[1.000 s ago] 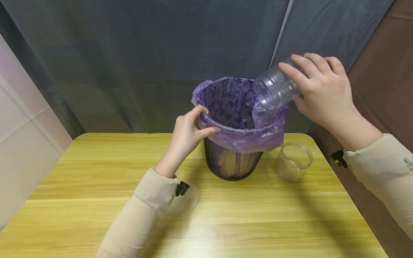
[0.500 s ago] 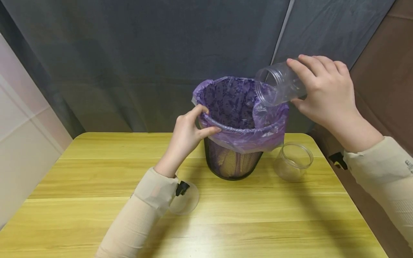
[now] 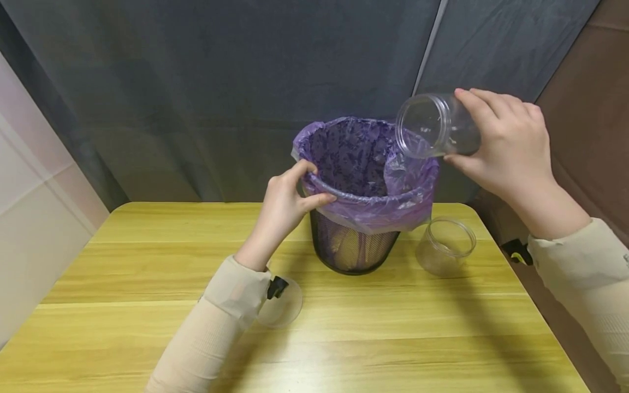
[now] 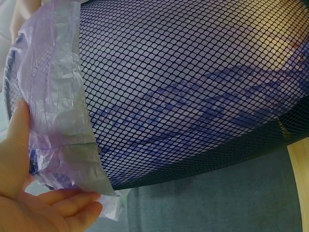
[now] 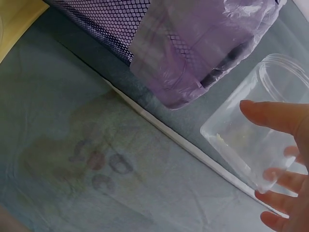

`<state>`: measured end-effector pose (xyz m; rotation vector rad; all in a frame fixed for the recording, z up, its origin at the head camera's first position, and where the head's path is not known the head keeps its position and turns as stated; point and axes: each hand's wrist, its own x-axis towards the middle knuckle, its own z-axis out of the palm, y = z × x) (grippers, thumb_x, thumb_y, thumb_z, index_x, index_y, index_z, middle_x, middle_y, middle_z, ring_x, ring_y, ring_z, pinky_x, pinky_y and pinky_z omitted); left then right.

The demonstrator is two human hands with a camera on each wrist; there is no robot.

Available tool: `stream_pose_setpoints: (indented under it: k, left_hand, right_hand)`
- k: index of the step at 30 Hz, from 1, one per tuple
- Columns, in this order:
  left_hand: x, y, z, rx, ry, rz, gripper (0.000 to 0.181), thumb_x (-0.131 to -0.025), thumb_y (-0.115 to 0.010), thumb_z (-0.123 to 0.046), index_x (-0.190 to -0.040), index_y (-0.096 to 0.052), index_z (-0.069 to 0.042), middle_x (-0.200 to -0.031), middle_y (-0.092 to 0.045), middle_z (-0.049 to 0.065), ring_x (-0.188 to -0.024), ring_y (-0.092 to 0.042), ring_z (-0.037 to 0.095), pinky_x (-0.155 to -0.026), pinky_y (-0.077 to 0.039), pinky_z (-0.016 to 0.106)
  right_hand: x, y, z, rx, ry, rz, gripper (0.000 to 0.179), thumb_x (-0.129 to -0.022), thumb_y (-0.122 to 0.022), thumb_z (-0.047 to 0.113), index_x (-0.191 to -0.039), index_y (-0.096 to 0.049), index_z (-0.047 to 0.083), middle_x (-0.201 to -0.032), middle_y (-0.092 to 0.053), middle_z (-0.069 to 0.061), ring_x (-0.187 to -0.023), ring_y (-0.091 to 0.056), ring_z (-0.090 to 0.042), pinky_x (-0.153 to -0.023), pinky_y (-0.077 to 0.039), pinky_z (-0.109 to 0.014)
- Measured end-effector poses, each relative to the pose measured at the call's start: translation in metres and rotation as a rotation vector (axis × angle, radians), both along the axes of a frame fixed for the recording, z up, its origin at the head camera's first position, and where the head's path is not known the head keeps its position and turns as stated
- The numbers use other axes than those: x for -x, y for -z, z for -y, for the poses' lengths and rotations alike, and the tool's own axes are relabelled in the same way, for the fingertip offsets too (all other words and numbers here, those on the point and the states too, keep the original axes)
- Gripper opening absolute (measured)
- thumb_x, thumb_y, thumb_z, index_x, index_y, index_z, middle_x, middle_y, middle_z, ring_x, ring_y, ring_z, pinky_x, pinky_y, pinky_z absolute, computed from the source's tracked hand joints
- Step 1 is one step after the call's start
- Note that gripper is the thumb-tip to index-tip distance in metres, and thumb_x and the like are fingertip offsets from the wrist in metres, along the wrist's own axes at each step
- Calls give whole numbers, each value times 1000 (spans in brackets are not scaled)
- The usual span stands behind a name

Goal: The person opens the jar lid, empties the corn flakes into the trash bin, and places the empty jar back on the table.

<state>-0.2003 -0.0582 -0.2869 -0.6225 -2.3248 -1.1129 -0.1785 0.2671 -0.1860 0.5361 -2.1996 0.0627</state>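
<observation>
A black mesh wastebasket (image 3: 356, 245) stands on the table, lined with a purple plastic bag (image 3: 368, 213) folded over its rim. My left hand (image 3: 287, 199) grips the basket's left rim through the bag, thumb outside in front. In my right hand (image 3: 511, 139) is a clear plastic jar (image 3: 442, 125), lying nearly sideways with its open mouth over the basket's right edge. The right wrist view shows small pale bits inside the jar (image 5: 241, 130), near its base. The left wrist view has the mesh side (image 4: 193, 87) close up, with the left fingers at the bag's edge.
A second clear jar (image 3: 444, 248), without a lid, stands on the table right of the basket. A clear round disc (image 3: 282, 305), like a lid, lies beside my left sleeve. Behind the table (image 3: 383, 333) hangs a dark grey curtain (image 3: 221, 98).
My right hand has drawn the jar back to the right and levelled it from its steeper downward tilt. The left hand and the basket have stayed put.
</observation>
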Motion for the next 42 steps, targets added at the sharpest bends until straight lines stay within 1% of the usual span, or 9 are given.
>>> stream_pose_setpoints:
  k: [6, 12, 16, 21, 27, 31, 33, 39, 42]
  left_hand:
    - [0, 0, 0, 0, 5, 1, 43, -71, -84, -30, -101, -59, -13, -74, -58, 8, -56, -34, 17, -54, -34, 34]
    - [-1, 0, 1, -4, 5, -9, 43, -71, -84, -30, -101, -59, -13, -74, -58, 8, -56, -34, 17, -54, -34, 34]
    - [0, 1, 1, -3, 5, -13, 43, -71, -84, -30, -101, -59, -12, -74, -59, 8, -56, -35, 17, -55, -35, 33]
    - [1, 1, 1, -2, 7, -15, 43, -71, -84, -30, -102, -59, -12, -70, -55, 7, -56, -34, 17, -54, -34, 34]
    - [1, 2, 1, -6, 12, -16, 43, -71, -84, -29, -102, -59, -12, -72, -58, 11, -56, -33, 16, -54, -34, 34]
    - [2, 2, 1, -6, 10, -18, 44, -71, -84, -30, -102, -59, -12, -67, -53, 7, -54, -32, 16, -52, -33, 33]
    - [2, 2, 2, -6, 10, -21, 43, -71, -84, -30, -102, -59, -13, -66, -51, 4, -54, -32, 16, -52, -33, 33]
    - [2, 2, 2, -6, 13, -22, 44, -70, -84, -30, -102, -59, -12, -66, -52, 5, -55, -32, 16, -52, -32, 33]
    - [3, 2, 2, -6, 13, -19, 43, -71, -84, -30, -101, -59, -13, -64, -49, 4, -55, -32, 16, -52, -32, 33]
  right_hand:
    - [-2, 3, -3, 65, 5, 18, 94, -54, -92, 17, -138, -50, 13, -131, -55, -15, -114, -51, -42, -87, -35, -58]
    - [-6, 7, -6, 121, 42, 76, 96, -56, -92, 19, -140, -47, 13, -133, -54, -14, -114, -50, -43, -90, -33, -57]
    - [-8, 9, -7, 161, 61, 104, 95, -57, -92, 20, -141, -47, 13, -130, -55, -16, -110, -51, -44, -88, -33, -56]
    - [-11, 13, -12, 220, 91, 135, 97, -57, -92, 22, -141, -46, 14, -128, -56, -20, -106, -52, -46, -88, -32, -57]
    - [-14, 19, -17, 281, 94, 152, 99, -55, -93, 22, -142, -46, 13, -126, -58, -18, -107, -53, -43, -86, -31, -56]
    - [-16, 23, -21, 325, 105, 177, 99, -55, -93, 23, -142, -45, 13, -121, -59, -22, -106, -53, -42, -86, -31, -57]
    - [-17, 25, -23, 350, 116, 192, 99, -56, -92, 23, -142, -45, 13, -121, -59, -23, -106, -52, -44, -87, -32, -59]
    - [-21, 33, -28, 410, 146, 217, 96, -58, -91, 23, -141, -46, 12, -118, -58, -22, -94, -49, -48, -79, -33, -60]
    - [-23, 37, -29, 426, 170, 238, 95, -60, -91, 25, -141, -44, 11, -115, -57, -22, -93, -49, -48, -77, -33, -60]
